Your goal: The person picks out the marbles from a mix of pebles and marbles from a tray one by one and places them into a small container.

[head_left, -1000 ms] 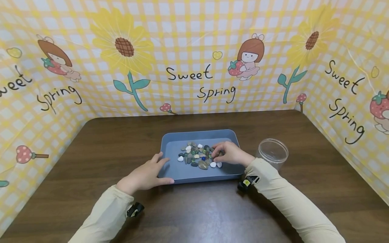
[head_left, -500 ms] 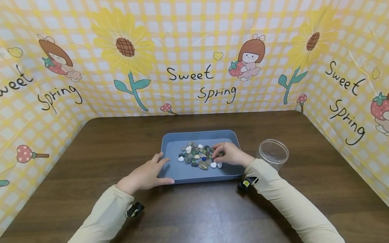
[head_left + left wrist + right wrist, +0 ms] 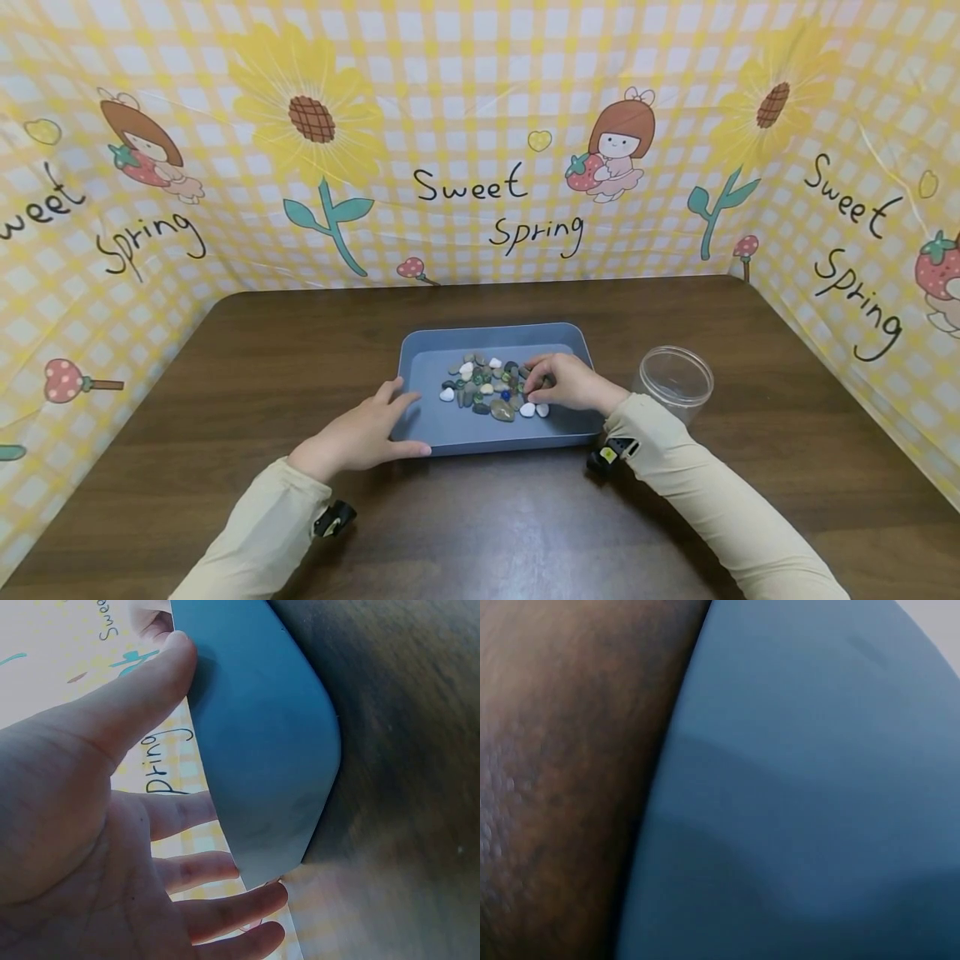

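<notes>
In the head view, a blue-grey tray [image 3: 442, 433] holds several pebbles [image 3: 501, 409] in grey, brown and white, with green glassy pieces and a small blue one [image 3: 506, 396] among them. My right hand [image 3: 572, 382] reaches over the tray's right side, its curled fingers down at the pebbles. Whether anything is pinched between those fingertips is hidden. My left hand [image 3: 360, 432] is at the tray's left end, fingers spread and thumb at the front rim. The left wrist view shows that hand [image 3: 97, 825] with loosely extended fingers along the tray wall [image 3: 262, 742].
To the right of the tray, a clear round jar [image 3: 675, 379] stands without a lid, partly behind the right sleeve. All this is on a dark wooden table [image 3: 480, 525]. Yellow checked cloth [image 3: 465, 100] encloses the back and sides. The right wrist view shows mostly tray wall [image 3: 802, 765].
</notes>
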Demonstrator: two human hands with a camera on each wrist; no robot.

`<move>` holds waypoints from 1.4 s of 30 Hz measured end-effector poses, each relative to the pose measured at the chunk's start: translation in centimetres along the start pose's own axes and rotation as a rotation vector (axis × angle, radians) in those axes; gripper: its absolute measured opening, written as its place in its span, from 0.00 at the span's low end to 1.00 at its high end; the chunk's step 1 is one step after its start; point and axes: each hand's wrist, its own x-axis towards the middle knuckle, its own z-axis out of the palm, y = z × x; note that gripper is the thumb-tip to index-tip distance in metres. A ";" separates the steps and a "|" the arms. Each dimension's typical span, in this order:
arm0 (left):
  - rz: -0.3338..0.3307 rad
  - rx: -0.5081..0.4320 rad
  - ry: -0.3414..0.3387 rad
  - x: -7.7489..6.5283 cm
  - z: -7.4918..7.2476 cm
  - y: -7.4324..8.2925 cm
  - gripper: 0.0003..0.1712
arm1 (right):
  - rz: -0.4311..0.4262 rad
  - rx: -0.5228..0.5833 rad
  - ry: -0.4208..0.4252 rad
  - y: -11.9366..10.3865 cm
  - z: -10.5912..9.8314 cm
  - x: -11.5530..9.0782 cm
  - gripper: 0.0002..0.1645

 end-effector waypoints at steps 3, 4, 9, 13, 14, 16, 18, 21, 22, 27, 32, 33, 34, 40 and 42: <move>0.000 0.002 0.001 0.0 0.0 0.0 0.48 | -0.005 -0.004 -0.001 -0.1 -0.1 -0.1 0.03; 0.000 0.003 0.001 0.0 0.0 0.0 0.48 | -0.008 -0.007 -0.002 -0.1 -0.1 -0.1 0.03; -0.002 0.000 0.000 0.0 0.0 0.0 0.48 | -0.023 -0.022 -0.006 -0.2 -0.1 -0.1 0.04; -0.002 -0.002 -0.001 0.0 0.0 0.0 0.47 | -0.030 -0.024 -0.002 -0.1 -0.1 -0.1 0.04; -0.001 -0.003 0.000 0.0 0.0 0.0 0.47 | -0.030 -0.023 -0.001 -0.1 -0.1 -0.1 0.04; 0.001 -0.004 0.001 0.0 0.0 0.0 0.47 | -0.034 -0.023 0.002 0.0 -0.1 -0.1 0.04; 0.003 -0.004 0.002 0.0 0.1 0.0 0.47 | -0.039 -0.020 0.005 0.1 -0.1 -0.1 0.04; 0.003 -0.004 0.002 0.0 0.1 0.0 0.47 | -0.055 -0.011 0.008 0.1 -0.2 -0.2 0.04; 0.002 -0.004 0.001 0.0 0.1 0.0 0.47 | -0.057 -0.004 0.009 0.1 -0.3 -0.2 0.04; 0.000 -0.007 0.002 0.0 0.1 -0.1 0.47 | -0.054 0.031 0.014 0.1 -0.7 -0.4 0.04; 0.001 -0.012 0.004 0.0 0.1 -0.1 0.47 | -0.039 0.064 0.023 0.0 -1.0 -0.5 0.04; 0.001 -0.013 0.005 0.0 0.1 -0.1 0.47 | -0.041 0.067 0.024 0.0 -1.1 -0.5 0.04; 0.001 -0.013 0.006 0.0 0.1 -0.1 0.48 | -0.039 0.077 0.025 -0.1 -1.2 -0.5 0.05; 0.005 -0.004 0.022 -0.1 0.1 -0.1 0.49 | -0.056 0.098 0.041 -0.3 -1.5 -0.7 0.05; 0.007 0.003 0.029 -0.2 0.1 -0.1 0.50 | -0.061 0.096 0.046 -0.4 -1.5 -0.8 0.05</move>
